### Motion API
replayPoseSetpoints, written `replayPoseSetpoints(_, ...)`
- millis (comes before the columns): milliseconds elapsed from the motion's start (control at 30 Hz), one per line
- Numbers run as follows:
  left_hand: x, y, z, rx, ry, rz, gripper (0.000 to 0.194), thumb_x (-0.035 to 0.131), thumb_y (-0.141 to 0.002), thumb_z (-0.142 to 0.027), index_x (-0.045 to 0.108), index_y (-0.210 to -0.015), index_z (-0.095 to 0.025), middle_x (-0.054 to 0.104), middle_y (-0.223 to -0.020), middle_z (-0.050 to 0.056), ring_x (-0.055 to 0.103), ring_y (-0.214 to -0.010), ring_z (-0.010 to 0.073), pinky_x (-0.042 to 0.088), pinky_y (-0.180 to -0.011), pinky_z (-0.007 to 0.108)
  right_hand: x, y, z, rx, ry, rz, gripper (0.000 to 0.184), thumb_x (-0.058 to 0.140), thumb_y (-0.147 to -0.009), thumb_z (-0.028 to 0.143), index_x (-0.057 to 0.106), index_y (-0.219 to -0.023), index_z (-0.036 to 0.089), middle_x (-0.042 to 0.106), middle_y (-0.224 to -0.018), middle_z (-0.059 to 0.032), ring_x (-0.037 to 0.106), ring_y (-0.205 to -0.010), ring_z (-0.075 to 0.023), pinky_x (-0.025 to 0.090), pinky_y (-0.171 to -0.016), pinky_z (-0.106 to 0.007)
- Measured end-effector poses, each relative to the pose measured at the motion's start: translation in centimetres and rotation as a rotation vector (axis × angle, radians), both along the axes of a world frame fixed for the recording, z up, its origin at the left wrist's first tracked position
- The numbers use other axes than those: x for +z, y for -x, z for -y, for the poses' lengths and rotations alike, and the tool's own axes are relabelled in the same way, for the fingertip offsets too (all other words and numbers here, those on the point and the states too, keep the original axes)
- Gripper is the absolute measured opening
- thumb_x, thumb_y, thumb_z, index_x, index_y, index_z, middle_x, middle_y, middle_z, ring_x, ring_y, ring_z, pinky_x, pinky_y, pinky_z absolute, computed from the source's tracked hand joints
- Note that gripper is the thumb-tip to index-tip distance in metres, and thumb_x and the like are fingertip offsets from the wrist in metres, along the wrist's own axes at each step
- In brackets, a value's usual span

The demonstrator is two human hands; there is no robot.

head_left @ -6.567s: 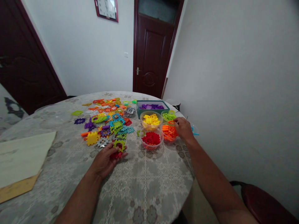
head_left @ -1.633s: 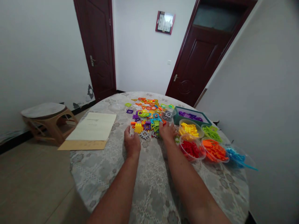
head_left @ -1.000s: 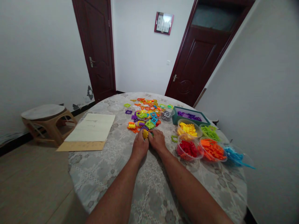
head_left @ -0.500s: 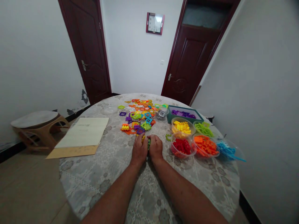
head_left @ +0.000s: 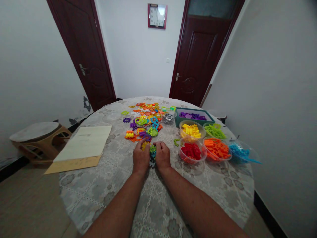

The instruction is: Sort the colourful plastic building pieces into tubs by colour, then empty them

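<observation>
My left hand (head_left: 141,158) and my right hand (head_left: 162,156) rest close together on the table, fingers curled in. Between them is a small cluster of interlocking toy pieces (head_left: 153,152), green on top with blue and grey lower down. Both hands press against its sides. A yellow notched piece (head_left: 145,146) shows at the fingers of my left hand; whether it is joined to the cluster I cannot tell. Just beyond the hands lies a pile of colourful notched plastic pieces (head_left: 142,123). A green piece (head_left: 176,142) lies to the right of my right hand.
Clear tubs hold red pieces (head_left: 191,151), yellow pieces (head_left: 190,130), orange pieces (head_left: 217,149), green pieces (head_left: 215,131) and blue pieces (head_left: 239,152). Behind them is a green box (head_left: 177,119) with purple pieces. Papers (head_left: 83,142) lie at left, near a stool (head_left: 37,138).
The view has shifted slightly. My hands have moved a little apart, so more of the cluster shows between them, including its blue and grey parts.
</observation>
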State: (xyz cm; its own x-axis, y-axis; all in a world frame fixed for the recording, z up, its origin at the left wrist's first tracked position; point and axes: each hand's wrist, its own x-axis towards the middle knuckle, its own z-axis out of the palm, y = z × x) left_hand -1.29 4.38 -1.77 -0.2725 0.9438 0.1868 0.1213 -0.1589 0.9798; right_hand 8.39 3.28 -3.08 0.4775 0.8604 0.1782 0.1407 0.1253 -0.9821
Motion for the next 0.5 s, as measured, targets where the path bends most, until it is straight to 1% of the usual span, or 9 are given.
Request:
replayPoseSetpoints(67,0.1,0.1,-0.1,0.012,0.022,0.030,0.024,0.066,-0.089,-0.035,0.077,-0.106,-0.022,0.078,-0.117,0.009,0.069,-0.113,0.0280,0.049,-0.107,0.042,0.1,0.2,0.1,0.004,0.001,0.052,0.036,0.047,-0.093,0.043,0.075,-0.092,0.021,0.079,-0.095,-0.0062,0.070,-0.093,-0.0226,0.052,-0.088,-0.032)
replayPoseSetpoints(133,0.0,0.2,-0.3,0.012,0.050,0.071,0.029,0.057,-0.095,-0.041,0.077,-0.100,-0.021,0.079,-0.107,0.008,0.071,-0.105,0.0269,0.052,-0.100,0.039,0.1,0.3,0.2,0.001,-0.005,0.085,0.035,0.045,-0.094,0.041,0.074,-0.093,0.022,0.079,-0.096,-0.0063,0.071,-0.094,-0.0224,0.052,-0.090,-0.032)
replayPoseSetpoints(200,-0.3,0.4,-0.7,0.003,0.064,0.110,0.034,0.051,-0.097,-0.042,0.077,-0.098,-0.021,0.078,-0.102,0.008,0.071,-0.100,0.0260,0.054,-0.094,0.038,0.2,0.4,0.4,0.003,-0.017,0.120,0.034,0.044,-0.095,0.038,0.073,-0.094,0.022,0.079,-0.098,-0.0063,0.070,-0.097,-0.0221,0.051,-0.093,-0.032)
replayPoseSetpoints(300,-0.7,0.7,-1.2,0.013,0.082,0.174,0.028,0.053,-0.092,-0.034,0.076,-0.103,-0.022,0.079,-0.106,0.008,0.072,-0.103,0.0256,0.054,-0.096,0.038,0.2,0.6,0.5,0.014,-0.031,0.198,0.033,0.042,-0.097,0.033,0.074,-0.098,0.021,0.079,-0.102,-0.0075,0.070,-0.100,-0.0221,0.051,-0.096,-0.033)
replayPoseSetpoints(367,-0.9,0.8,-1.5,0.016,0.098,0.176,0.027,0.054,-0.089,-0.030,0.075,-0.105,-0.022,0.078,-0.107,0.008,0.072,-0.104,0.0256,0.053,-0.098,0.039,0.2,0.8,0.6,0.018,-0.055,0.281,0.033,0.042,-0.098,0.028,0.074,-0.101,0.020,0.078,-0.106,-0.0091,0.069,-0.103,-0.0225,0.051,-0.099,-0.034)
replayPoseSetpoints(433,-0.8,0.8,-1.5,0.007,0.089,0.102,0.025,0.056,-0.088,-0.028,0.075,-0.102,-0.023,0.078,-0.107,0.008,0.071,-0.105,0.0261,0.051,-0.102,0.040,0.2,1.0,0.7,0.017,-0.088,0.386,0.034,0.041,-0.098,0.023,0.074,-0.102,0.020,0.077,-0.108,-0.0102,0.068,-0.107,-0.0228,0.049,-0.102,-0.035)
replayPoseSetpoints(500,-0.6,0.9,-1.4,0.006,0.058,0.011,0.023,0.058,-0.087,-0.028,0.075,-0.101,-0.023,0.077,-0.110,0.008,0.070,-0.108,0.0267,0.049,-0.105,0.042,0.1,1.2,0.9,-0.001,-0.086,0.501,0.034,0.041,-0.099,0.018,0.075,-0.104,0.019,0.076,-0.110,-0.0107,0.066,-0.110,-0.0235,0.047,-0.104,-0.036)
